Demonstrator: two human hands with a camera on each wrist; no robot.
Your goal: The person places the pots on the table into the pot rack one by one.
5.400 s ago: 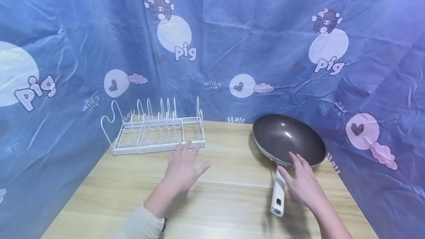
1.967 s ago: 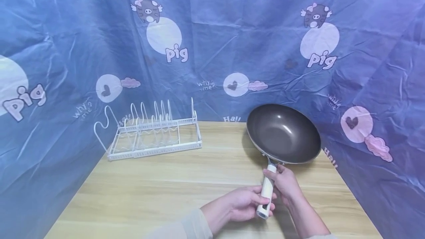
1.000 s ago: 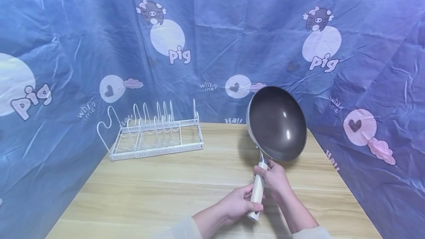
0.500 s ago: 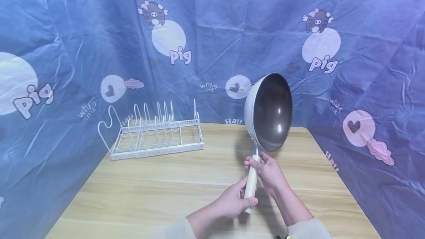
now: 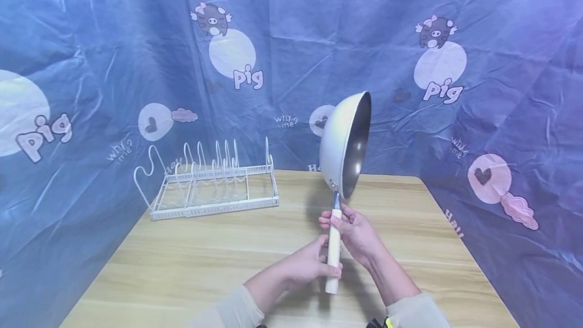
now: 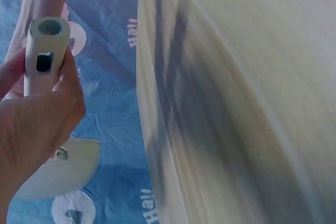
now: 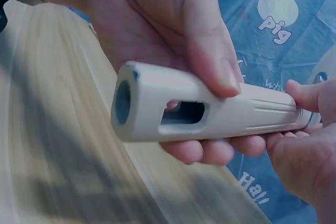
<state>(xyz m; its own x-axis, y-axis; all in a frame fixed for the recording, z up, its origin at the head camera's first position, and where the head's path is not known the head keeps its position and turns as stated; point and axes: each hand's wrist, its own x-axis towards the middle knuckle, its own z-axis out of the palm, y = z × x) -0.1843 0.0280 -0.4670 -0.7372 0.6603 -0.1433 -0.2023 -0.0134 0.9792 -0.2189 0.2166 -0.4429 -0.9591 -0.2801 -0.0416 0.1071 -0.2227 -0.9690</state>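
Both our left hand [image 5: 306, 268] and right hand [image 5: 361, 236] grip the cream handle [image 5: 334, 246] of the wok [image 5: 336, 140], which we hold on edge above the bench [image 5: 200, 259], right of the wire rack [image 5: 227, 208], and if either grip slackens, the overhanging weight could roll or drop it.

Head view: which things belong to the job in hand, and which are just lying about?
In the job:
pan, with its handle
left hand, gripping the handle
right hand, gripping nearer the pan

Seemingly just there:
white rack, untouched
table
blue curtain
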